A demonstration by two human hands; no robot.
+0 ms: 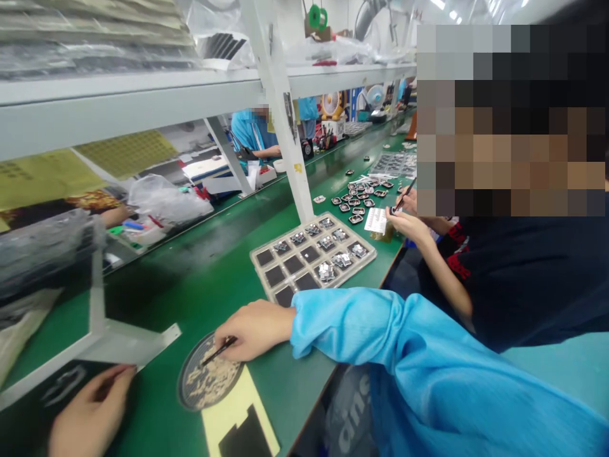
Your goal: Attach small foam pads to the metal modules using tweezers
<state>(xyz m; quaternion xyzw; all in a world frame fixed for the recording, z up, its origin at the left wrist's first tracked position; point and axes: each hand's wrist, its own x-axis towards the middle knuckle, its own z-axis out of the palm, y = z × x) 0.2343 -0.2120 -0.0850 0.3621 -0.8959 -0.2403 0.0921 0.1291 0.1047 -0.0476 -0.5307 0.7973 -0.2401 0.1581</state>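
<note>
Black tweezers (219,350) are pinched in my right hand (257,330), their tips reaching down into a round dish (181,387). Many small, pale beige pieces (212,381) lie loose in that dish. At the lower left, my left hand (92,416) is closed with thumb and fingertips together; what it holds, if anything, is hidden. Beside it are a dark panel (28,406) and a white metal bracket foot (130,343). A yellow sheet (226,419) with a black piece (245,438) on it sits partly under the dish.
A compartment tray (372,254) holding small metallic parts stands behind my right forearm. A white post (285,127) rises from the green bench (190,273) to a shelf (143,105). On the right, a co-worker's hands (406,222) work near several small dark-framed parts (359,197).
</note>
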